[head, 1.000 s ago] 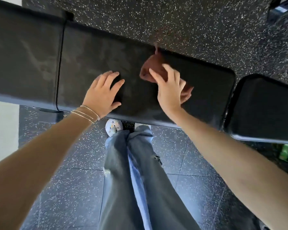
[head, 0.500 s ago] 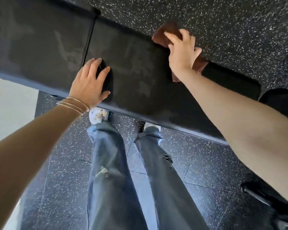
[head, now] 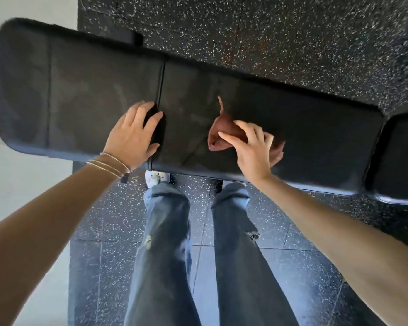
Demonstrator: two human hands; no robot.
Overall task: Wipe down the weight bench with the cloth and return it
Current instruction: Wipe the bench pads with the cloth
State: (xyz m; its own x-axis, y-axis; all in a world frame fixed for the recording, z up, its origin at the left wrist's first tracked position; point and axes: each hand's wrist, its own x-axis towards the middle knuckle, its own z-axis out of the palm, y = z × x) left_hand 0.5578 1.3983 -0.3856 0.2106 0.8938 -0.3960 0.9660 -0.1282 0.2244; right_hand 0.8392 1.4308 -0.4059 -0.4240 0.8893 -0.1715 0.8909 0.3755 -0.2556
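Left hand lies flat on the weight bench pad, fingers straight, holding nothing. Right hand, near it on the same pad, curls its fingers over the bunched brown cloth, which protrudes from both sides of that hand.

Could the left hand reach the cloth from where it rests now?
Probably yes: the left hand rests flat on the bench, and only bare bench lies between it and the cloth, though the right hand covers its near part.
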